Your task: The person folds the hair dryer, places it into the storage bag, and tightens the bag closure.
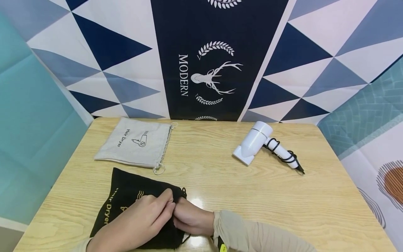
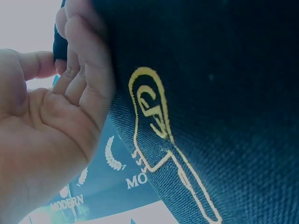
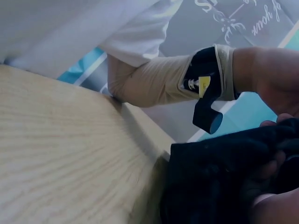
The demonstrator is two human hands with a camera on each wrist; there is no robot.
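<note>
Pinching the mouth of a black bag [image 1: 126,180] between thumb and bent fingers with the left grip [image 1: 136,218], at the near left part of a wooden desk [image 1: 299,206]. Clasping the same mouth with the right grip [image 1: 192,216], curled just beside the left one; cannot make out its fingertips, hidden by cloth and by the other hand's fingers. Reading "Hair Dryer" in gold letters on the black bag, with a gold drawing of a dryer alongside, large in the left wrist view.

Finding a grey bag [image 1: 141,150] just beyond the black one, flat on the desk, printed with the same words and a dark dryer drawing, with pale cord loops at its right edge. Having a white hair dryer [image 1: 255,141] farther back on the right, well apart from both bags, lying with the handle slanting toward the near right and wound with a black cord [image 1: 284,160].

Wearing beige sleeves [image 1: 252,231], with a yellow label [image 1: 223,247] showing at the right wrist. Facing a wall cloth [image 1: 204,24] patterned with blue and white triangles and a dark band marked "MODERN", plus a white deer head.
</note>
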